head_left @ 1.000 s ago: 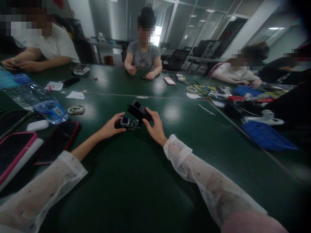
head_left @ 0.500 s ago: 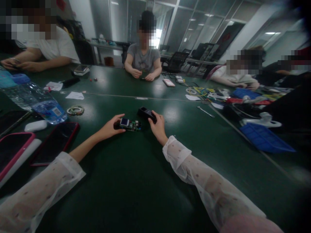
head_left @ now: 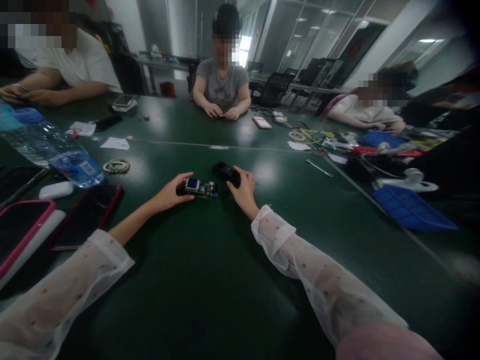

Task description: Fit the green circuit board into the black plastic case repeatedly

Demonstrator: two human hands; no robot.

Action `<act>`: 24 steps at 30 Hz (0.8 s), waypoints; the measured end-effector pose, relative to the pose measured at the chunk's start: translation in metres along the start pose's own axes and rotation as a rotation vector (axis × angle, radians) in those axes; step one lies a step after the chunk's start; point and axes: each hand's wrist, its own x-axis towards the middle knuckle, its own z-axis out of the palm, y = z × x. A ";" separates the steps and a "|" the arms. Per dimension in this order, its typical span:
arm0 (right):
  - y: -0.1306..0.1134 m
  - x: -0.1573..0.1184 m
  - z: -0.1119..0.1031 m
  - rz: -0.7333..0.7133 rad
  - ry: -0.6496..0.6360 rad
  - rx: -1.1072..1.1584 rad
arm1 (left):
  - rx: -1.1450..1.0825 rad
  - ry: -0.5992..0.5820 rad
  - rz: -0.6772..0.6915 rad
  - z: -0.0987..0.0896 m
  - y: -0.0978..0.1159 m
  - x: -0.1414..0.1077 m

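Observation:
My left hand (head_left: pixel 176 191) is closed on the left end of a green circuit board (head_left: pixel 206 189), thumb on the near side and fingers on the far side. A small square screen (head_left: pixel 192 184) sits on the board, facing up. Just to the right, my right hand (head_left: pixel 243 186) grips the right end of a black plastic case (head_left: pixel 224 171) between thumb and fingers. The case is apart from the board, slightly farther away. Both things are low over the dark green table (head_left: pixel 180 300); I cannot tell whether they touch it.
Leftward lie a water bottle (head_left: pixel 77 162), a red-edged phone (head_left: pixel 88 215), a pink-cased phone (head_left: pixel 22 230) and a cable coil (head_left: pixel 116 166). Rightward are a wrench (head_left: pixel 319 168), a blue bin (head_left: pixel 412 207) and tangled cables (head_left: pixel 315 139). Across the table sits a person in grey (head_left: pixel 222 82).
Both hands keep their holds, with the board and case almost where they were. The view has shifted slightly. The person opposite has brought their hands closer together.

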 end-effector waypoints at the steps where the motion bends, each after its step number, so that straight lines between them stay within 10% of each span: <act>1: 0.000 0.000 0.000 0.002 -0.004 0.004 | -0.001 0.001 0.000 0.000 -0.001 0.000; 24: 0.004 0.001 0.001 -0.071 -0.042 0.091 | 0.026 0.003 0.005 -0.001 0.003 0.000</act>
